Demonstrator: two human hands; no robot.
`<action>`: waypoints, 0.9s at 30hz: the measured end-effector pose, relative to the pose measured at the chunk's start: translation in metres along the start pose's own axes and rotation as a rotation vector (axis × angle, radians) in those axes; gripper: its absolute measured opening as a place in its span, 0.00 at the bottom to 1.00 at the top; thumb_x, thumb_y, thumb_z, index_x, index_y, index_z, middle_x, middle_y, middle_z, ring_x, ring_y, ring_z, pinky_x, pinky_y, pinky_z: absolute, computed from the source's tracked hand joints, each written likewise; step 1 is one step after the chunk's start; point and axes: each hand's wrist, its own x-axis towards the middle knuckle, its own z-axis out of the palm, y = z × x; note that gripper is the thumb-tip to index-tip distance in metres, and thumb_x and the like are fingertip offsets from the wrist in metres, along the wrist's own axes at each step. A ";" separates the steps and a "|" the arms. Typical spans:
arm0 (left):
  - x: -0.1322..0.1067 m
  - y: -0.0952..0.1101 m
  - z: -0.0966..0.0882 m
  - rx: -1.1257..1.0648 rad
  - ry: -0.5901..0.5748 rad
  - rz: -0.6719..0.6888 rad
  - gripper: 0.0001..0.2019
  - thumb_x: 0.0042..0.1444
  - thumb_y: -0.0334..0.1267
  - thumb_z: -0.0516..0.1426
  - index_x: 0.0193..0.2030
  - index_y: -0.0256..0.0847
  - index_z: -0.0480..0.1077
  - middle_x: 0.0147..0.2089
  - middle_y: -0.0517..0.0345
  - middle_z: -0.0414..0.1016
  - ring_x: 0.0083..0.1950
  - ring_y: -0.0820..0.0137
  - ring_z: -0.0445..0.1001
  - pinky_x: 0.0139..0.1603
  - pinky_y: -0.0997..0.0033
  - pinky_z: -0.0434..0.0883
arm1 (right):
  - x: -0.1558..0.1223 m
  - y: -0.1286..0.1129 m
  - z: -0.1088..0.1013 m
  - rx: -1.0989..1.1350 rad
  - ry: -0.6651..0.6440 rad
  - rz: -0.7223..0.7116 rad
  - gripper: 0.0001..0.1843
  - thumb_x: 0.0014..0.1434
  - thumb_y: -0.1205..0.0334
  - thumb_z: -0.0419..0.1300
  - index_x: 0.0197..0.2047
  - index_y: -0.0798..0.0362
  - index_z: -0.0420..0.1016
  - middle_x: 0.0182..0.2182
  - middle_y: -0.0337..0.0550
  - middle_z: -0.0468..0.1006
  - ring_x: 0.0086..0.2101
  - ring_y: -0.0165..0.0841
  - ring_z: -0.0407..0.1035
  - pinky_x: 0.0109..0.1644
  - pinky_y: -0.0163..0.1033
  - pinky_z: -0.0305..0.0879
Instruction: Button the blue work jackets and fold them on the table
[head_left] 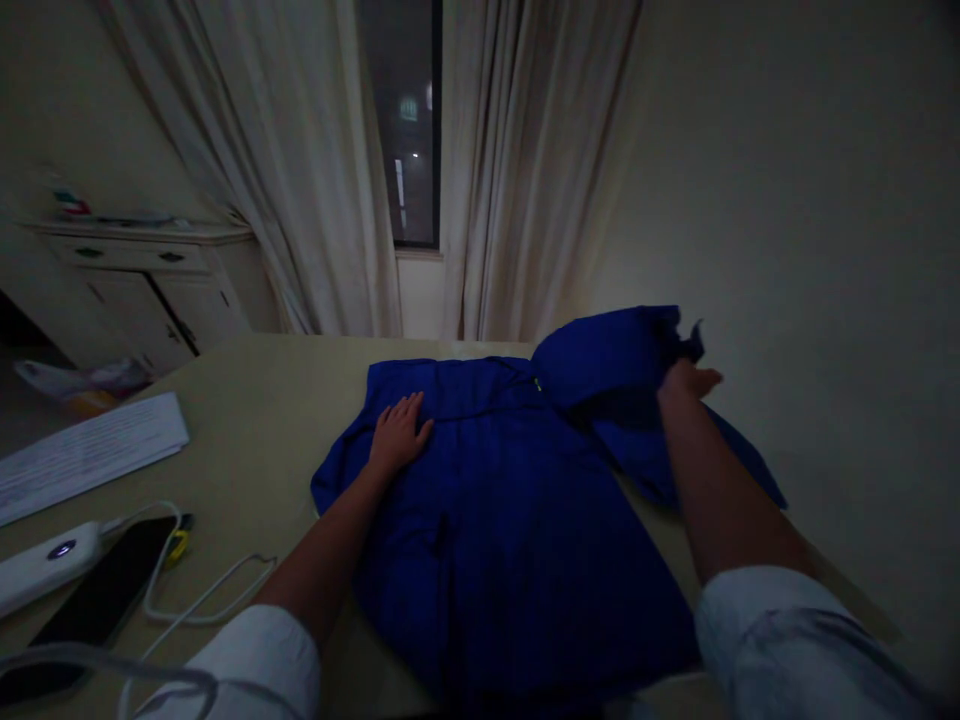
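A bright blue shirt [502, 510] lies spread on a pale table [262, 420] in front of me. My left hand [399, 432] rests flat on the shirt's upper left part, fingers stretched out. My right hand [686, 380] is raised at the shirt's right side and grips a lifted fold of the blue fabric, likely a sleeve [615, 355], which hangs bunched above the table edge. Both my forearms are bare below rolled white sleeves.
On the table's left lie a sheet of printed paper [86, 452], a white power bank [46, 562], a dark phone [101, 600] and a white cable [202, 598]. A white cabinet [142, 290], curtains [315, 170] and a dark window stand behind.
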 end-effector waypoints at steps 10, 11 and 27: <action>-0.007 -0.003 -0.005 0.179 -0.260 0.011 0.34 0.72 0.56 0.40 0.79 0.46 0.52 0.81 0.49 0.48 0.81 0.51 0.46 0.77 0.45 0.48 | -0.158 0.041 0.042 0.030 -0.522 -0.352 0.25 0.70 0.57 0.52 0.66 0.59 0.66 0.61 0.61 0.71 0.61 0.44 0.66 0.68 0.49 0.60; -0.007 -0.003 -0.007 0.195 -0.262 0.014 0.34 0.72 0.56 0.40 0.79 0.45 0.53 0.81 0.49 0.49 0.80 0.51 0.48 0.76 0.46 0.50 | -0.180 0.039 0.048 -0.012 -0.641 -0.476 0.25 0.70 0.55 0.53 0.65 0.57 0.68 0.63 0.59 0.71 0.62 0.45 0.65 0.68 0.50 0.60; 0.087 0.201 0.049 0.000 -0.201 0.195 0.19 0.68 0.41 0.55 0.61 0.41 0.76 0.60 0.42 0.77 0.62 0.54 0.73 0.59 0.59 0.70 | -0.220 0.049 0.046 -0.205 -1.006 -0.829 0.18 0.71 0.53 0.58 0.55 0.58 0.76 0.54 0.55 0.78 0.56 0.46 0.69 0.60 0.49 0.63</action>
